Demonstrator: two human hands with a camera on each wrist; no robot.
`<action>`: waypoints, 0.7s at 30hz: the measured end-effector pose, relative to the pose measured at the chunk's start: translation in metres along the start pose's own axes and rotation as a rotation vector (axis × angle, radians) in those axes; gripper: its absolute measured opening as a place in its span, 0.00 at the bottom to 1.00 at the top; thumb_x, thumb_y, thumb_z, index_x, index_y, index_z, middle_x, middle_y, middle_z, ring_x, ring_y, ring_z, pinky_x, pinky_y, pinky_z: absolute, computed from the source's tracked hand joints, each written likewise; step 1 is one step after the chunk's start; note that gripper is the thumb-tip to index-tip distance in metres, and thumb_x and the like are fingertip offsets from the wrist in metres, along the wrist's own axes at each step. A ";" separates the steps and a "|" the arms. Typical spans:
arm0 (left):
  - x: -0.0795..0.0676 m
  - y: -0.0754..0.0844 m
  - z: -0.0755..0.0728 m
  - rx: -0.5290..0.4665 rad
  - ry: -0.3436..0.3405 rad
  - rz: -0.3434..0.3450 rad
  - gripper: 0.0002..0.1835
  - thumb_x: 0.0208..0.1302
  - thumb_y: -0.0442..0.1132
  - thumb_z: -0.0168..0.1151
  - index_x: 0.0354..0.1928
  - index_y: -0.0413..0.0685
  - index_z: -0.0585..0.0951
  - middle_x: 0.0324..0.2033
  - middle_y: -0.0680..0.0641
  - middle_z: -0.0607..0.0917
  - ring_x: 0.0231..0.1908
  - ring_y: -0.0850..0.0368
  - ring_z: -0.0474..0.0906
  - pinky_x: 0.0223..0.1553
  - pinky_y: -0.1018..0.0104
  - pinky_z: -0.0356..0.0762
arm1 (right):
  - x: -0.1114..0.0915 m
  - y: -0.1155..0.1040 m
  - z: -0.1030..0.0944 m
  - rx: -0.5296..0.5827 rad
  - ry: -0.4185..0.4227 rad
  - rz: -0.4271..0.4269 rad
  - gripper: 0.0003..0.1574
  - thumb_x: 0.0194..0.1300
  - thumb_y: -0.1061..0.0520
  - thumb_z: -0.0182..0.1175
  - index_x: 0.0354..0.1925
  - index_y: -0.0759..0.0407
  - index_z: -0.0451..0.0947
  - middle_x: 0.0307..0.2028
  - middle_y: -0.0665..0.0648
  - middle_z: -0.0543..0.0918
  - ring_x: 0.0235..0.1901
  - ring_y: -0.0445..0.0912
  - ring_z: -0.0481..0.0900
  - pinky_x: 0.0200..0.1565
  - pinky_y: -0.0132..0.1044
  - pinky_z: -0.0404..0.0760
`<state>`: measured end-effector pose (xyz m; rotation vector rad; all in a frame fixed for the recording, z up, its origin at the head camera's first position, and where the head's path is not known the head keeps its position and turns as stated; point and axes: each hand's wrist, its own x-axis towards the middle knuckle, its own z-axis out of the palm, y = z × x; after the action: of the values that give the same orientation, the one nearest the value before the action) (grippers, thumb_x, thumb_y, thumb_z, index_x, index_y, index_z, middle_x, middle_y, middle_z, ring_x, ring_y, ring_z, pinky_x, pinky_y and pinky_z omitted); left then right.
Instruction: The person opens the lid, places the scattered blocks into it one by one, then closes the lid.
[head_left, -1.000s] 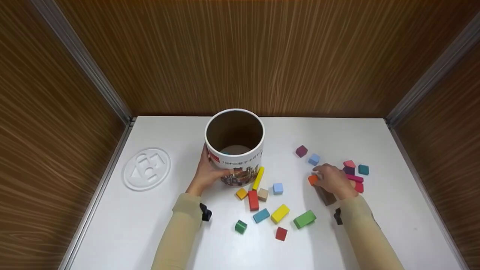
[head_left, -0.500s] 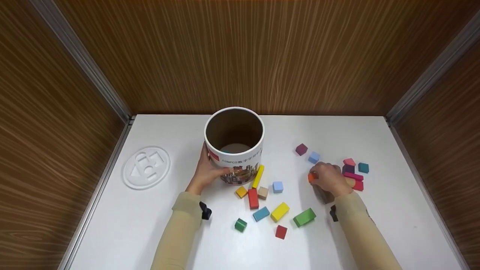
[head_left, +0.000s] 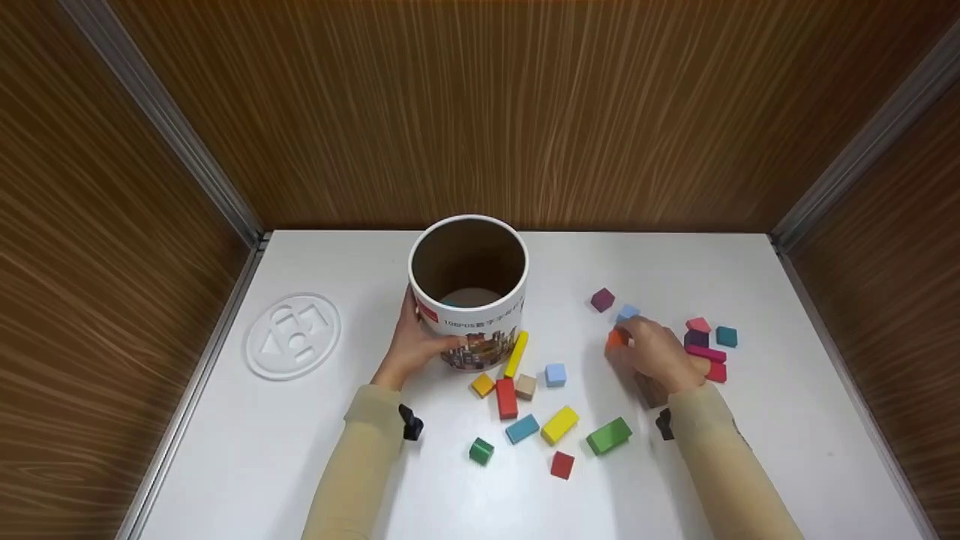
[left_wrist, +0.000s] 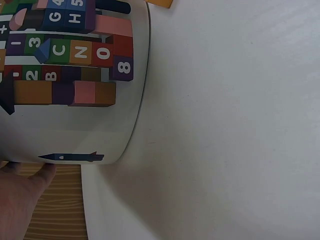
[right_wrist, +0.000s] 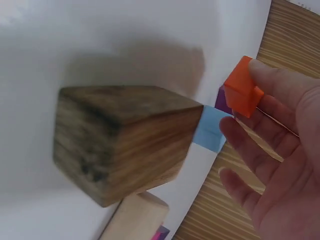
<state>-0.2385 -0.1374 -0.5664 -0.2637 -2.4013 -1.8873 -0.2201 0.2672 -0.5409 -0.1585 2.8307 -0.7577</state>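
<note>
My left hand [head_left: 411, 346] holds the side of a tall white printed canister [head_left: 480, 319], thumb across its front. In the left wrist view the canister [left_wrist: 65, 125] shows printed letter blocks, with some fingers [left_wrist: 42, 175] at its edge. My right hand [head_left: 656, 352] pinches an orange block [right_wrist: 241, 90] between thumb and fingers; the other fingers are spread. A brown wooden block [right_wrist: 125, 140] stands large beneath the right wrist, partly hidden by the hand in the head view. Just beyond the fingertips lies a light blue cube [head_left: 628, 312].
Several coloured blocks lie before the canister, among them a red block [head_left: 507, 399], a yellow block [head_left: 560, 426] and a green block [head_left: 609, 436]. Right of the right hand is a cluster with a magenta stick [head_left: 706, 352]. A white round shape plate [head_left: 292, 336] lies left.
The right thumb and fingers have closed on the orange block, and it has shifted slightly up and left in the head view. The left hand and canister have stayed put.
</note>
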 end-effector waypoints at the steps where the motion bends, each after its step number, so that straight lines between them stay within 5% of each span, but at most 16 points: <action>1: 0.000 0.000 0.000 -0.002 0.002 -0.007 0.72 0.34 0.57 0.84 0.76 0.74 0.42 0.74 0.54 0.56 0.72 0.50 0.53 0.71 0.47 0.51 | 0.000 -0.002 -0.001 0.009 0.007 -0.003 0.28 0.60 0.56 0.71 0.59 0.56 0.77 0.45 0.54 0.81 0.46 0.52 0.77 0.48 0.46 0.83; 12: 0.001 0.001 0.001 -0.011 0.005 -0.015 0.71 0.33 0.56 0.85 0.76 0.76 0.43 0.74 0.54 0.56 0.72 0.49 0.53 0.71 0.46 0.51 | 0.008 -0.041 -0.032 0.170 0.110 -0.149 0.26 0.61 0.59 0.69 0.56 0.63 0.76 0.46 0.58 0.79 0.45 0.51 0.77 0.50 0.47 0.83; 21: 0.001 -0.001 -0.001 -0.020 0.003 0.007 0.71 0.34 0.54 0.85 0.77 0.71 0.43 0.74 0.52 0.56 0.72 0.48 0.53 0.72 0.46 0.50 | 0.006 -0.098 -0.055 0.230 0.243 -0.329 0.22 0.61 0.58 0.69 0.53 0.62 0.78 0.44 0.57 0.80 0.41 0.50 0.76 0.45 0.44 0.84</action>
<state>-0.2395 -0.1384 -0.5675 -0.2702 -2.3778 -1.9081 -0.2331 0.2080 -0.4458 -0.5393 2.9466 -1.2423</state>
